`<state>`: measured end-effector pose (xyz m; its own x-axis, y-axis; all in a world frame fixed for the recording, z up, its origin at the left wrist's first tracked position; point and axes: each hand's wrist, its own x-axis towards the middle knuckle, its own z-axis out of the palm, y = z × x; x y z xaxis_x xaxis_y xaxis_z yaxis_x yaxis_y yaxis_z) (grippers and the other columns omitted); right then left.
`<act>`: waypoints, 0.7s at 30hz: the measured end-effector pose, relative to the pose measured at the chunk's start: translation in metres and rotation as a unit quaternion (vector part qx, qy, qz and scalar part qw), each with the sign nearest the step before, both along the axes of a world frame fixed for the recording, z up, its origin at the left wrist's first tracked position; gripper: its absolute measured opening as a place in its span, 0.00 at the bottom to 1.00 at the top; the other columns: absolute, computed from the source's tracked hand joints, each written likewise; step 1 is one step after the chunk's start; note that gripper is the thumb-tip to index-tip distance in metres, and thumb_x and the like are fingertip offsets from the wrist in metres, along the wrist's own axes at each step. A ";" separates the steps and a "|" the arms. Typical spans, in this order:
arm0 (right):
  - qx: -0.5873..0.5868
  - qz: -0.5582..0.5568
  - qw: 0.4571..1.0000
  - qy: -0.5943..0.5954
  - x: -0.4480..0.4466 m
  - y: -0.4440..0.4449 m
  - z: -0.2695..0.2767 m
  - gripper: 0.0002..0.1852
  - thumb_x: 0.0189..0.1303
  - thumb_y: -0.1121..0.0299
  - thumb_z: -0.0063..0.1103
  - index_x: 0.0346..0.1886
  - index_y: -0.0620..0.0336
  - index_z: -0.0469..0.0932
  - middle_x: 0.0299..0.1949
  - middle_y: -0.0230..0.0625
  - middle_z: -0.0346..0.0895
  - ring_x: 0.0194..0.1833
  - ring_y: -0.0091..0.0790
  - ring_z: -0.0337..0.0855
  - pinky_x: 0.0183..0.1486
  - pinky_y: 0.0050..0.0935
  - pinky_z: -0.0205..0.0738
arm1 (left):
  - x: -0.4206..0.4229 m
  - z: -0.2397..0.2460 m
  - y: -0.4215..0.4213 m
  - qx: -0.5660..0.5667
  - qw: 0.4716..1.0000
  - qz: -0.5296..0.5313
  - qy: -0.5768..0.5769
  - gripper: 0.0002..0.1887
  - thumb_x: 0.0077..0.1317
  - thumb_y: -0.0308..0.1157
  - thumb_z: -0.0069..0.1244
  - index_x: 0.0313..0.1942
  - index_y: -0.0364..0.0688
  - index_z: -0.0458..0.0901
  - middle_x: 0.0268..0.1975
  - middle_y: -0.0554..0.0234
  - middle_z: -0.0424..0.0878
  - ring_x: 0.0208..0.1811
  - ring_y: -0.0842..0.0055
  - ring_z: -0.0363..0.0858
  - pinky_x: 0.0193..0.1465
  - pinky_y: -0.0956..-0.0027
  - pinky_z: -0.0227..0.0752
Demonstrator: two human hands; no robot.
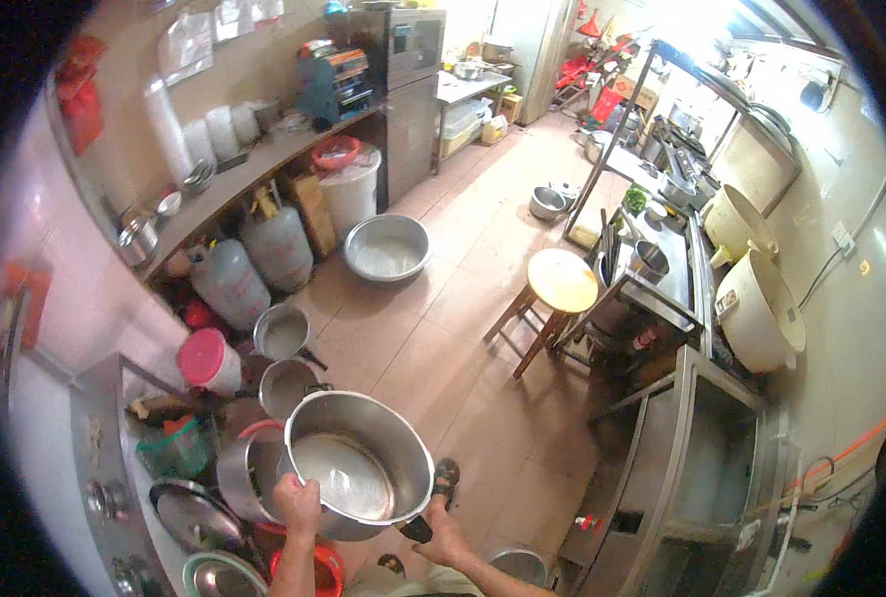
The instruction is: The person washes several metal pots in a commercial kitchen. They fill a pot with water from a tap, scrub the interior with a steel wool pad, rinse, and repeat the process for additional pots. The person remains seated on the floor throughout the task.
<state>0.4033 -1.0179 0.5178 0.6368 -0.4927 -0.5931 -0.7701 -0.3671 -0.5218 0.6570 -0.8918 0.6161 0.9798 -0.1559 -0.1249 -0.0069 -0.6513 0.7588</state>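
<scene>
A large metal pot, probably a pressure cooker base, is tilted so that its inside faces me. Its floor looks wet or shiny, with brownish marks along the edge. My left hand grips the near-left rim, thumb over the edge. On the near right, my right hand is at the black handle and supports that side; part of its grip is hidden. A second dark handle juts from the far-left rim. Below the pot, a red plastic basin shows partly.
Left of the pot stand two metal pots, a pink-lidded bucket and a metal lid. Ahead on the tiles are a wide metal basin and a wooden stool. A metal sink unit borders the right.
</scene>
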 end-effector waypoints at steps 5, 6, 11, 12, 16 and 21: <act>0.059 0.007 0.995 0.074 0.045 -0.106 0.004 0.37 0.54 0.62 0.62 0.68 0.58 0.60 0.48 0.63 0.81 0.53 0.64 0.82 0.54 0.55 0.76 | 0.040 0.018 -0.116 -0.043 0.998 -0.024 -0.029 0.09 0.51 0.25 0.51 0.19 0.33 0.69 0.17 0.54 0.72 0.19 0.70 0.71 0.25 0.58 0.66; 0.077 -0.007 0.995 0.061 0.057 -0.132 0.008 0.33 0.55 0.61 0.60 0.65 0.57 0.64 0.47 0.61 0.82 0.53 0.63 0.82 0.54 0.55 0.76 | 0.052 0.022 -0.136 -0.054 0.998 -0.015 -0.011 0.09 0.51 0.25 0.51 0.19 0.33 0.69 0.17 0.54 0.72 0.19 0.70 0.71 0.26 0.58 0.67; 0.095 -0.026 0.993 0.059 0.119 -0.240 0.054 0.25 0.53 0.59 0.58 0.55 0.57 0.80 0.46 0.54 0.85 0.50 0.58 0.85 0.53 0.52 0.77 | 0.115 0.015 -0.217 -0.044 0.996 -0.029 -0.067 0.11 0.52 0.26 0.52 0.19 0.34 0.66 0.16 0.57 0.69 0.20 0.74 0.68 0.26 0.58 0.65; 0.110 -0.038 0.989 0.094 0.137 -0.255 0.063 0.24 0.53 0.58 0.59 0.55 0.54 0.80 0.43 0.50 0.86 0.48 0.54 0.87 0.50 0.51 0.79 | 0.130 0.013 -0.229 -0.028 0.997 -0.029 -0.058 0.13 0.55 0.27 0.54 0.20 0.34 0.66 0.17 0.60 0.68 0.21 0.75 0.65 0.26 0.59 0.64; 0.069 -0.032 0.995 0.066 0.199 -0.320 0.084 0.23 0.53 0.58 0.59 0.54 0.51 0.81 0.39 0.49 0.87 0.44 0.53 0.88 0.47 0.49 0.80 | 0.200 0.007 -0.277 -0.028 0.995 -0.090 -0.013 0.16 0.66 0.32 0.55 0.24 0.37 0.68 0.19 0.64 0.72 0.20 0.77 0.68 0.24 0.64 0.67; 0.051 -0.072 0.995 0.045 0.275 -0.394 0.059 0.21 0.52 0.59 0.59 0.49 0.59 0.83 0.36 0.53 0.86 0.41 0.54 0.88 0.46 0.47 0.81 | 0.281 -0.018 -0.336 -0.265 0.944 -0.031 0.192 0.14 0.75 0.36 0.48 0.32 0.37 0.70 0.20 0.60 0.78 0.17 0.73 0.82 0.16 0.72 0.74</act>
<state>0.6783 -1.4120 0.5772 0.5063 -0.5091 -0.6961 -0.8559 -0.1982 -0.4776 0.9379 -1.2281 0.5983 0.8646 -0.3525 -0.3580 0.3102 -0.1862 0.9323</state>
